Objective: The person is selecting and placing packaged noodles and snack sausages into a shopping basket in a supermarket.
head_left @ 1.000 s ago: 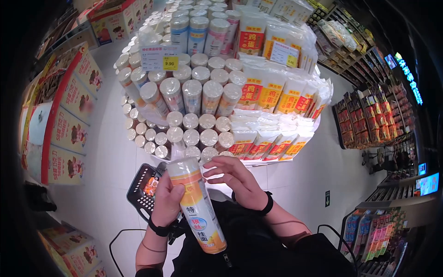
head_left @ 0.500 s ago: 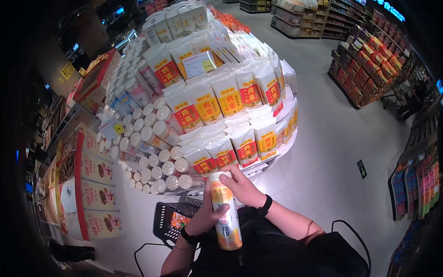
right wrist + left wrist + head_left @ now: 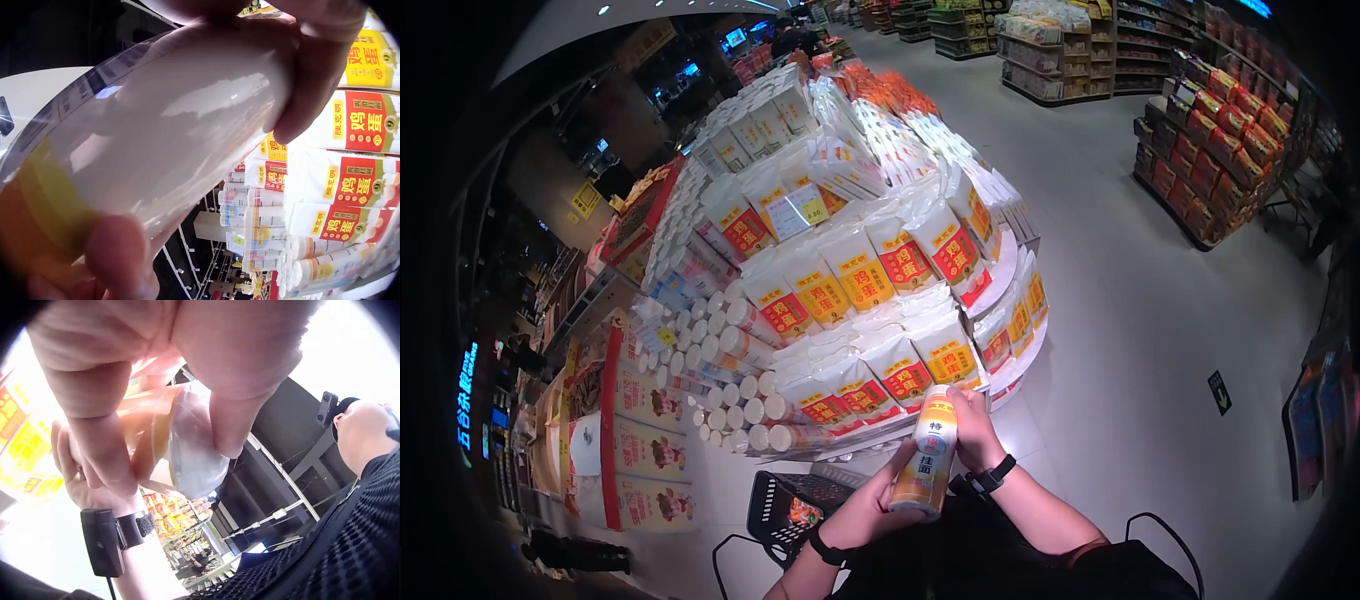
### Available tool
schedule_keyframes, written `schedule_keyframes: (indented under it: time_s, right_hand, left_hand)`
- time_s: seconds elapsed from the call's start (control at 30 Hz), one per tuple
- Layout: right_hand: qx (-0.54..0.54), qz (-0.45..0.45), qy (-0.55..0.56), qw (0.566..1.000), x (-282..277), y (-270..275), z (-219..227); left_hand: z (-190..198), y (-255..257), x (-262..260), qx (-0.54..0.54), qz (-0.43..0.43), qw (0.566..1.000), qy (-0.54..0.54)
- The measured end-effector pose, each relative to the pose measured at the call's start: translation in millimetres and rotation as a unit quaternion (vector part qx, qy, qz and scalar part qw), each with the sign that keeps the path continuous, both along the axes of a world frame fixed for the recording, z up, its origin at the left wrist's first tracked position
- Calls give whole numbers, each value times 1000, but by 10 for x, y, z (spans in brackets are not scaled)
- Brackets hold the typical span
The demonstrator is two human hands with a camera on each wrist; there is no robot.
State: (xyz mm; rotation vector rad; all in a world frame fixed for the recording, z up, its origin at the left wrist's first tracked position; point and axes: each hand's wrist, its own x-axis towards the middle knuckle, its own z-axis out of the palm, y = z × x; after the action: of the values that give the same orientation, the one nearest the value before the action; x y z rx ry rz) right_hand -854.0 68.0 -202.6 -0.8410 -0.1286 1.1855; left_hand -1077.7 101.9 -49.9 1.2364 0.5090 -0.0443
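Before tiered noodle display (image 3: 870, 270): left hand (image 3: 870, 505) grips noodle pack (image 3: 928, 452) base; right hand (image 3: 977, 428) fingers wrap top; slick film could slip into basket (image 3: 795, 500).

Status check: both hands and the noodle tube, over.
Left hand grips noodle tube at its lower end. Right hand holds its top. Tube upright before noodle display; nothing blocking.

A pale, glossy tiled floor (image 3: 1140, 300) spreads toward three o'clock. At centre rises a round tiered display stand (image 3: 1010, 270) stacked with white noodle packets. Dark shelving aisles (image 3: 1220, 130) of red packages line two o'clock. Red-and-yellow cardboard cartons (image 3: 640, 430) stand at eight o'clock.
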Motion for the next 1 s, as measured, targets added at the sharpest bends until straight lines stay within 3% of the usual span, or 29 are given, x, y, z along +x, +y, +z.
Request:
schedule_keyframes:
  time_s: [0.13, 0.17, 0.23, 0.27, 0.3, 0.47, 0.5, 0.53, 0.6, 0.77, 0.87, 0.93, 1.0]
  right_hand:
    - [64, 10, -31, 997, 183, -66, 333]
    - [78, 21, -36, 996, 217, -95, 390]
    - [90, 39, -23, 995, 282, -120, 436]
    - [77, 22, -29, 996, 289, -96, 435]
    - [61, 5, -34, 998, 299, -57, 424]
    - [23, -54, -13, 998, 271, -67, 433]
    - [33, -49, -17, 998, 287, -78, 392]
    - [47, -41, -25, 998, 316, -77, 377]
    - [29, -52, -13, 998, 325, -111, 462]
    - [-7, -57, -91, 994, 249, -63, 478]
    - [24, -32, -95, 995, 119, -35, 531]
    - [17, 8, -84, 996, 8, 15, 604]
    - [18, 21, -92, 995, -147, 33, 591]
  left_hand:
    - [135, -200, 216, -3, 63, 997, -46]
    - [14, -204, 213, 10, 54, 997, -52]
    - [84, -258, 286, 94, 39, 992, -70]
    - [116, -289, 308, 131, 31, 988, -75]
    - [117, -304, 326, 72, 43, 993, -83]
    - [148, -243, 382, 93, 57, 989, -103]
    - [144, -242, 386, 90, 67, 990, -88]
    - [85, -202, 362, 172, 37, 980, -90]
    - [34, -226, 334, 114, 63, 986, -107]
    - [59, -181, 163, 181, 50, 976, -107]
    - [81, -169, -26, 36, 107, 991, -77]
    - [41, -68, -215, 1, 100, 992, -75]
    - [43, -50, -288, -105, 164, 980, -51]
